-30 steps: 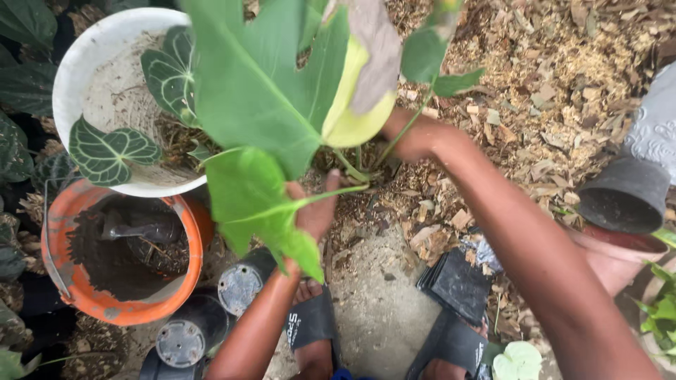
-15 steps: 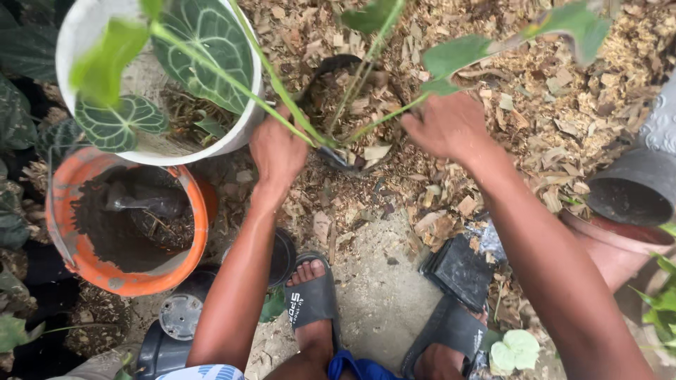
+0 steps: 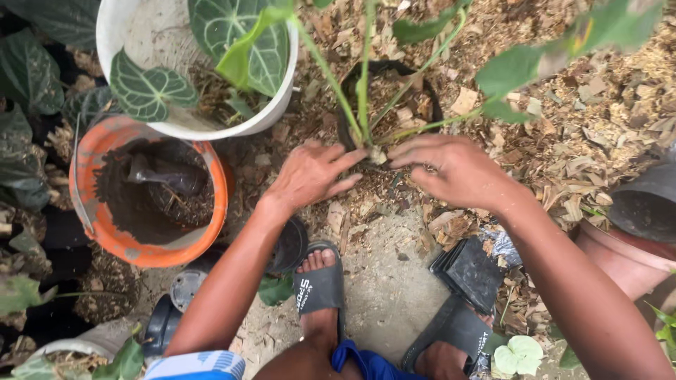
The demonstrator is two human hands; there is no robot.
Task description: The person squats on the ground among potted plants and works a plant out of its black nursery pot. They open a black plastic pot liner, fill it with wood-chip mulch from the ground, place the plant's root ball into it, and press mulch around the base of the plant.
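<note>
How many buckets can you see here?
2. A white bucket holding veined leaves sits at the top left; an orange bucket of dark soil sits just below it, left of the left hand. Others may be hidden by foliage.

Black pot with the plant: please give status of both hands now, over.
Left hand and right hand open, fingertips at stem base. Plant upright in black pot. Orange bucket at left, apart.
</note>
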